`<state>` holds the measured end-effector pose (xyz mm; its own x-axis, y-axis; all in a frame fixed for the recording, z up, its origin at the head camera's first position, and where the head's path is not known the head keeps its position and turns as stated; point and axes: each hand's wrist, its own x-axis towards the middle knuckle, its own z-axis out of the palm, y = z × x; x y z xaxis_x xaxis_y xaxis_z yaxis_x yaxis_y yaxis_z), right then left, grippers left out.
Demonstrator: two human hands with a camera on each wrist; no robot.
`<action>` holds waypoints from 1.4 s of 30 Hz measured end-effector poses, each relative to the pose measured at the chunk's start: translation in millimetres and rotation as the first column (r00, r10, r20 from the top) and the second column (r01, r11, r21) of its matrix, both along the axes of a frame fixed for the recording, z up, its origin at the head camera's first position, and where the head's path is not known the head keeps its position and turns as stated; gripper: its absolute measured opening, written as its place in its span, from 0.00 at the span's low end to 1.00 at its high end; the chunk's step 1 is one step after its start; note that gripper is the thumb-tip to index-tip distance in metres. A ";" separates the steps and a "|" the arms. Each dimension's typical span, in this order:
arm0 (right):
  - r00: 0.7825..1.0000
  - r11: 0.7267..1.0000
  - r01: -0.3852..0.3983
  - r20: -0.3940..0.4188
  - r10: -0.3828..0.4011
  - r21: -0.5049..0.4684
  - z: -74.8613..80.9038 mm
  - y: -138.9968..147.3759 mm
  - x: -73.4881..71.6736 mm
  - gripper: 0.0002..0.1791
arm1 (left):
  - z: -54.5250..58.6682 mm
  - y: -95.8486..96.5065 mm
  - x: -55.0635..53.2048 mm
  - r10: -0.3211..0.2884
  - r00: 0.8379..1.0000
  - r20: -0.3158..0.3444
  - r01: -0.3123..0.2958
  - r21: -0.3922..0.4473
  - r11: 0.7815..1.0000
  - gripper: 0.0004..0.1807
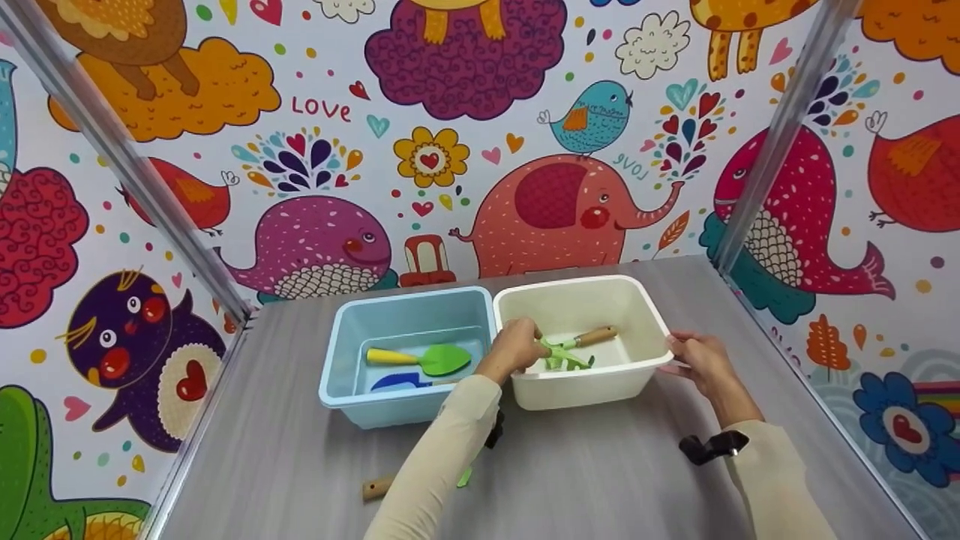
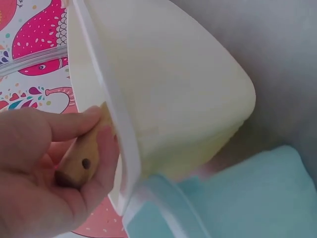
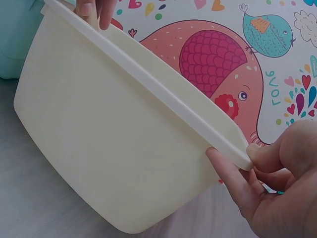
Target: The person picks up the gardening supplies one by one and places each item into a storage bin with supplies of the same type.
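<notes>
My left hand (image 1: 516, 346) reaches over the near left corner of the white basin (image 1: 577, 388). Its fingers and thumb grip the wooden handle (image 2: 85, 152) of a small garden hand rake, just inside the rim. Green prongs (image 1: 568, 359) show beside this hand, low in the basin. Behind them lies another wooden-handled tool (image 1: 596, 336) with a pale green neck, its head partly hidden. At the basin's right corner, my right hand (image 1: 705, 364) pinches the rim (image 3: 233, 154), thumb on top and fingers below.
A light blue basin (image 1: 335, 375) stands against the white one's left side. In it lie a green trowel (image 1: 444, 360) with a yellow handle and a blue tool (image 1: 401, 381). Under my left forearm, a wooden handle (image 1: 376, 487) rests on the grey table (image 1: 277, 442). A patterned wall rises behind.
</notes>
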<state>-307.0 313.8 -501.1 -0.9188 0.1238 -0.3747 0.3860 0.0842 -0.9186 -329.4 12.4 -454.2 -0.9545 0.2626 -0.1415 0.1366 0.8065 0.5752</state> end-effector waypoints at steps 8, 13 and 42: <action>1.000 1.000 -0.001 0.001 0.001 -0.001 1.2 -0.4 -0.5 0.30 | -8.3 11.3 -3.7 0.124 0.991 0.049 -0.132 0.211 0.969 0.14; 1.000 1.000 -0.004 -0.017 0.005 0.012 1.1 -0.4 -0.7 0.30 | -15.8 16.2 -6.1 0.202 0.970 0.135 -0.236 0.326 0.916 0.03; 1.000 1.000 0.001 0.002 -0.001 -0.011 1.2 0.6 -1.2 0.31 | -10.2 10.1 -1.3 0.263 0.965 0.014 -0.248 0.391 0.887 0.19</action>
